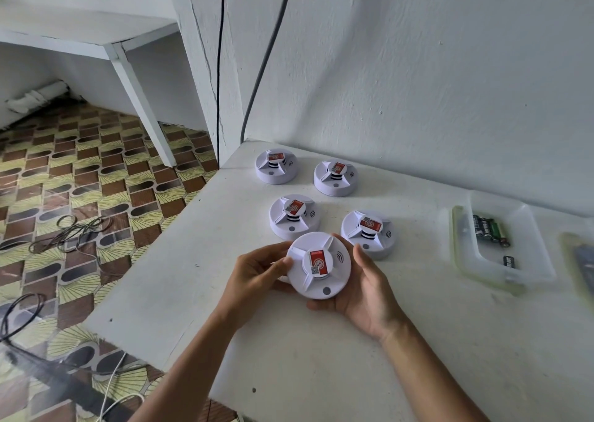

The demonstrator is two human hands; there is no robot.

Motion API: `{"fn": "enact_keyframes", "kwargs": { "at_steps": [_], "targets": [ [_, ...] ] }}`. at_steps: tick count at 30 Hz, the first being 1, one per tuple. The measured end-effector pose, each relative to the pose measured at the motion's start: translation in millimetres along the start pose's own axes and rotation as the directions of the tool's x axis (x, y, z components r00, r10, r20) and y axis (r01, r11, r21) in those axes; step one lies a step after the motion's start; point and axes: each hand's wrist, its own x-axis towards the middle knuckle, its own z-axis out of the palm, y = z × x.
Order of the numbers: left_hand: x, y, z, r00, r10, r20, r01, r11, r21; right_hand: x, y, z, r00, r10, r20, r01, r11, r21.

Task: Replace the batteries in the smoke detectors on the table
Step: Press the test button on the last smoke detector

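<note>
Both hands, left hand (257,274) and right hand (363,288), grip a round, smooth white plastic smoke detector (318,266).

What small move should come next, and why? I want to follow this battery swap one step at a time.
Probably turn the held smoke detector over. Both the left hand and the right hand grip it with its red-labelled face up, and no battery compartment shows on that side. The batteries wait in the clear tray at the right.
</note>
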Motion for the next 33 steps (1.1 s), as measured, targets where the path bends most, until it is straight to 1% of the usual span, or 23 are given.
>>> {"fn": "enact_keyframes", "kwargs": {
  "at_steps": [2, 18, 33],
  "targets": [
    [0.2, -0.2, -0.3, 1.000, 0.002, 0.002, -0.002, 1.000, 0.003, 0.7, 0.4, -0.9, 1.000, 0.011, -0.016, -0.011, 1.000, 0.005],
    [0.2, 0.3, -0.4, 1.000, -0.001, 0.001, 0.001, 1.000, 0.018, 1.9, 1.6, -4.2, 0.999, 0.036, -0.013, -0.036, 0.999, 0.003],
    [-0.7, 0.8, 0.3, 1.000, -0.011, -0.003, 0.011, 1.000, 0.012, 0.3, 1.3, -2.1, 1.000, 0.002, -0.010, -0.002, 1.000, -0.009]
  ]
}}
